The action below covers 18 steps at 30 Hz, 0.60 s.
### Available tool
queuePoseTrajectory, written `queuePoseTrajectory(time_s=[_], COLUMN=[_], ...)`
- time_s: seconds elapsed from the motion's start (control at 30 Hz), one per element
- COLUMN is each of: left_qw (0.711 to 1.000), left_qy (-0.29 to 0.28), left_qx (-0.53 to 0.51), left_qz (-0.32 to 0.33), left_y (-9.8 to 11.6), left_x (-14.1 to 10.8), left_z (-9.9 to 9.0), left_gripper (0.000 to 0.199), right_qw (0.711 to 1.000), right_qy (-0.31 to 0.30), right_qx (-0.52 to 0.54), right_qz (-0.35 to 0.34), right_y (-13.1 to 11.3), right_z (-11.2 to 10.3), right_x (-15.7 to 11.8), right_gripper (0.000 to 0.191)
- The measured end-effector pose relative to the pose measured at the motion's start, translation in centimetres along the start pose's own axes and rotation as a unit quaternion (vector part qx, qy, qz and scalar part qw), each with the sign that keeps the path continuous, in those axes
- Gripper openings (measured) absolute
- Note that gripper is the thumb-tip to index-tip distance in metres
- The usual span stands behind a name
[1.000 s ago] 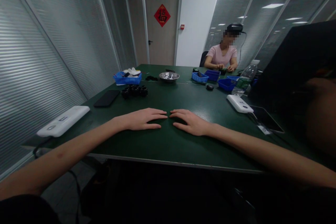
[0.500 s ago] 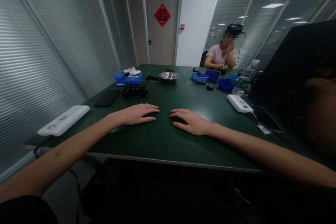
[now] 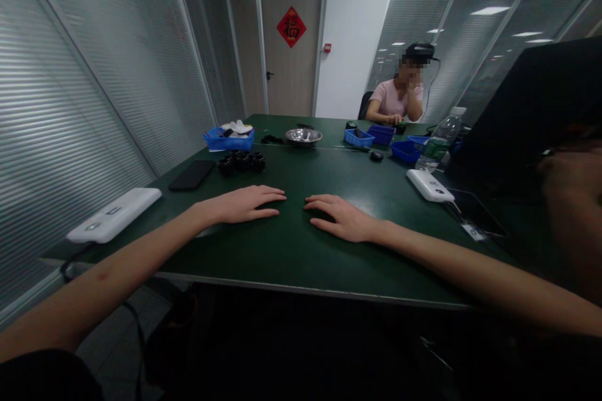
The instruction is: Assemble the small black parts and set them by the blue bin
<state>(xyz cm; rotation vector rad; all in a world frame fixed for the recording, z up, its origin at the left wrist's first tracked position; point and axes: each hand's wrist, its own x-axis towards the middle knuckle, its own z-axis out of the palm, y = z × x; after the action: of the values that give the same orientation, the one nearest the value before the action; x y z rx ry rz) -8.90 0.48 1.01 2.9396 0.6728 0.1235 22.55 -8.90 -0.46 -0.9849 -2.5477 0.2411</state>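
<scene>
My left hand (image 3: pixel 248 204) rests palm down on the green table (image 3: pixel 282 257), its fingers stretched out and holding nothing. Facing it across a small gap, my right hand (image 3: pixel 339 218) also lies on the tabletop with fingers extended and apart. A cluster of small round black objects (image 3: pixel 241 163) sits just beyond my left hand, and a black phone (image 3: pixel 192 175) lies flat to their left. Right of my right hand are a white power bank (image 3: pixel 429 186) with a cable and a dark tablet-like device (image 3: pixel 480 213).
Another white power bank (image 3: pixel 115 215) lies at the left edge. Farther back stand a blue basket (image 3: pixel 229 141), a metal bowl (image 3: pixel 303 137), blue trays (image 3: pixel 405 151) and a water bottle (image 3: pixel 441 141). A person (image 3: pixel 394 100) sits across; another person's hand (image 3: pixel 576 175) is at far right.
My hands have stayed in place. At the far right, the other person's blurred hand has shifted slightly.
</scene>
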Motion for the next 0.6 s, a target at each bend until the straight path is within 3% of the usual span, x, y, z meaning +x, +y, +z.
queuePoseTrajectory(time_s=[0.6], left_qw=[1.000], left_qy=[0.002], left_qx=[-0.003], left_qz=[0.001], left_y=[0.05], left_x=[0.11], left_z=[0.04], left_gripper=[0.057], right_qw=[1.000], right_qy=[0.003], right_qx=[-0.007], right_qz=[-0.007], right_y=[0.33], right_z=[0.26], right_x=[-0.06], right_gripper=[0.040])
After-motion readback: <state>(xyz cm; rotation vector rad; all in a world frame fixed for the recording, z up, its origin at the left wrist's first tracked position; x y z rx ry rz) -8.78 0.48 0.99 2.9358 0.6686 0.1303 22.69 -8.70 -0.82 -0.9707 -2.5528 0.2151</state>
